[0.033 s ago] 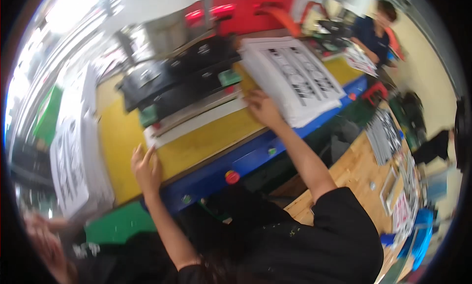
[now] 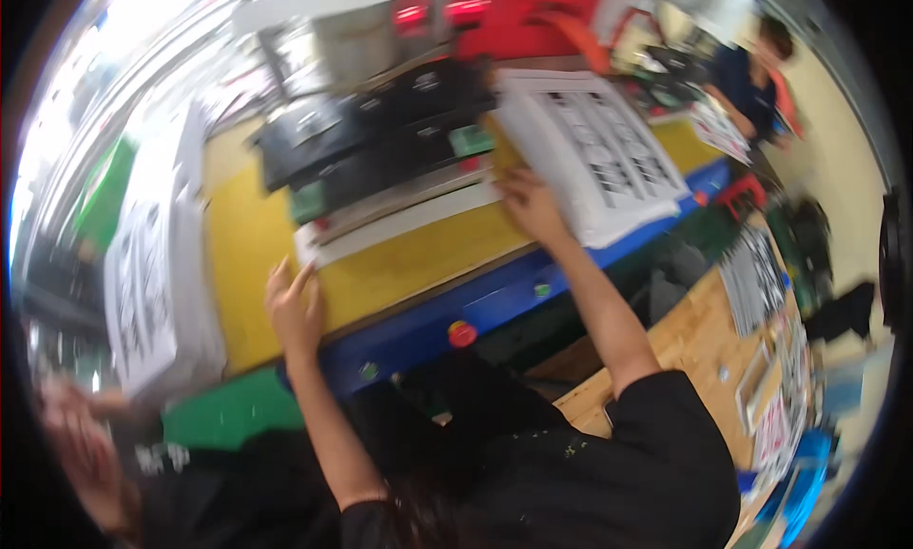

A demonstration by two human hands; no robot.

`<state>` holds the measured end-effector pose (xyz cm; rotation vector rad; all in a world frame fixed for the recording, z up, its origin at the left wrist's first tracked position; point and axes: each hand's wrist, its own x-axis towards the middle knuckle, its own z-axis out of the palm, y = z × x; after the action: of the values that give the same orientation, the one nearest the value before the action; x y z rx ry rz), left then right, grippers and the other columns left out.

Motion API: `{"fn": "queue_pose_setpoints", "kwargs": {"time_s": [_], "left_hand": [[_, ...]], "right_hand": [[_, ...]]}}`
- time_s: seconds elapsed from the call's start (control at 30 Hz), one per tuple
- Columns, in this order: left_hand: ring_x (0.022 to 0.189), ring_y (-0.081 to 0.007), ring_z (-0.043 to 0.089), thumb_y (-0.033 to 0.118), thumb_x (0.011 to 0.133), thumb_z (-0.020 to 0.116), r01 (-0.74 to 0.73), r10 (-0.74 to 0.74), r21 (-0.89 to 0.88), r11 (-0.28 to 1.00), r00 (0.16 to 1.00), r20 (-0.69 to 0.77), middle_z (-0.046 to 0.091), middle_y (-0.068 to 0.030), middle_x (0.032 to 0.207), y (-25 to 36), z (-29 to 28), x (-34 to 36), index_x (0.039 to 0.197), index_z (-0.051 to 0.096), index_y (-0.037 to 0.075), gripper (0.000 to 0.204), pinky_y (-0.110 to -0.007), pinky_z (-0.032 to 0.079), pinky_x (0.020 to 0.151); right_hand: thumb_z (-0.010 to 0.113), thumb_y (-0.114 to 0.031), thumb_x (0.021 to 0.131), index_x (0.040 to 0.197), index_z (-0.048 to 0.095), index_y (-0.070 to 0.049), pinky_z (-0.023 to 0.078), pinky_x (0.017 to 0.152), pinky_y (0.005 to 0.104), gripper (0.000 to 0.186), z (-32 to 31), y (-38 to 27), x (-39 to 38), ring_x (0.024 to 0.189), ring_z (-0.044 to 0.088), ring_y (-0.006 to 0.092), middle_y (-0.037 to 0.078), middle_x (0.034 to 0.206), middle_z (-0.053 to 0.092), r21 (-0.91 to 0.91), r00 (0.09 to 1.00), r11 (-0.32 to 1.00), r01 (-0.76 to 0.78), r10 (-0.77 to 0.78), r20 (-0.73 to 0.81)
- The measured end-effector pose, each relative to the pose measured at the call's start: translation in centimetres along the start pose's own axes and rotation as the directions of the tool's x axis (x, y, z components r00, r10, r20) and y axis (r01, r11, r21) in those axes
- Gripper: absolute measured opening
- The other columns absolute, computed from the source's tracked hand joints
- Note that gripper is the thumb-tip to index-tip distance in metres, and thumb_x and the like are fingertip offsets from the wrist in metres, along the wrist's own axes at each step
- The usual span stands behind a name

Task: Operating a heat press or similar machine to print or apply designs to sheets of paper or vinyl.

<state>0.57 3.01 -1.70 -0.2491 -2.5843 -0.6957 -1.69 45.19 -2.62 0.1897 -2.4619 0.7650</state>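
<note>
A white paper sheet [image 2: 409, 224] lies on the yellow table top [image 2: 380, 283], its far part under a black press-like machine [image 2: 380, 131]. My left hand [image 2: 297, 309] is at the sheet's near left corner, fingers apart, the thumb side close to the paper. At the sheet's right end, my right hand [image 2: 533, 207] rests with fingers stretched and a little bent, beside a tall stack of printed sheets [image 2: 594, 150]. Neither hand visibly grips anything. Blur hides whether the fingertips press on the paper.
Another stack of printed sheets [image 2: 152, 302] stands at the left. A red button [image 2: 462, 334] and green ones sit on the blue front rail [image 2: 499, 288]. A person [image 2: 81, 444] is close at lower left, another [image 2: 747, 83] at far right. A wooden table [image 2: 685, 359] lies to the right.
The whole view has shifted, so the table and machine appear farther right. Both hands stay at about the same places by the sheet.
</note>
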Motion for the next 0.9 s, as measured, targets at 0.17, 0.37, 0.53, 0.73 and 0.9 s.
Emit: {"fn": "queue_pose_setpoints", "kwargs": {"time_s": [0.17,0.37,0.53,0.73,0.9], "left_hand": [[0.127,-0.0397,0.046,0.023,0.087,0.062,0.016,-0.014,0.051,0.999,0.999,-0.033,0.055,-0.0216,0.131,0.9,0.5,0.6,0.110,0.073,0.018,0.026,-0.046,0.033,0.110],[0.131,-0.0385,0.043,0.022,0.087,0.060,0.055,-0.054,0.065,0.996,0.998,-0.014,0.053,-0.0195,0.135,-0.2,-0.3,-0.5,0.115,0.071,0.024,0.031,-0.048,0.030,0.111],[0.131,-0.0386,0.043,0.023,0.086,0.061,0.041,-0.041,0.037,0.998,0.999,0.009,0.054,-0.0194,0.135,0.1,-0.3,-0.1,0.114,0.072,0.024,0.030,-0.048,0.029,0.112],[0.130,-0.0409,0.043,0.024,0.085,0.062,0.022,-0.023,0.044,0.999,1.000,0.010,0.053,-0.0209,0.134,0.1,-0.1,-0.1,0.111,0.072,0.025,0.029,-0.049,0.030,0.111],[0.131,-0.0382,0.044,0.023,0.085,0.063,0.051,-0.052,0.060,0.997,0.999,0.015,0.054,-0.0183,0.135,0.4,-0.3,0.0,0.112,0.073,0.026,0.029,-0.048,0.029,0.112]], "right_hand": [[0.058,-0.011,0.087,0.107,0.071,-0.007,0.044,0.100,0.0425,0.025,-2.5,-0.3,0.2,0.117,0.055,0.0399,0.020,0.125,0.060,0.041,0.997,0.999,-0.033,0.031,0.066],[0.055,-0.011,0.090,0.108,0.070,-0.005,0.044,0.098,0.0405,0.024,-1.0,-2.1,0.6,0.118,0.055,0.0385,0.021,0.126,0.059,0.026,0.991,0.999,-0.032,0.029,0.131],[0.053,-0.010,0.093,0.108,0.070,-0.004,0.045,0.098,0.0401,0.023,-1.5,-2.5,0.9,0.119,0.054,0.0385,0.020,0.125,0.060,0.021,0.989,0.998,-0.067,0.064,0.137],[0.052,-0.010,0.094,0.107,0.069,-0.003,0.043,0.100,0.0407,0.023,-1.6,-2.7,1.0,0.119,0.054,0.0400,0.021,0.124,0.061,-0.008,0.990,0.997,-0.075,0.075,0.121],[0.052,-0.012,0.094,0.108,0.069,-0.003,0.042,0.101,0.0403,0.024,-1.6,-2.2,0.9,0.120,0.055,0.0385,0.021,0.125,0.061,0.007,0.988,0.996,-0.087,0.085,0.132]]}}
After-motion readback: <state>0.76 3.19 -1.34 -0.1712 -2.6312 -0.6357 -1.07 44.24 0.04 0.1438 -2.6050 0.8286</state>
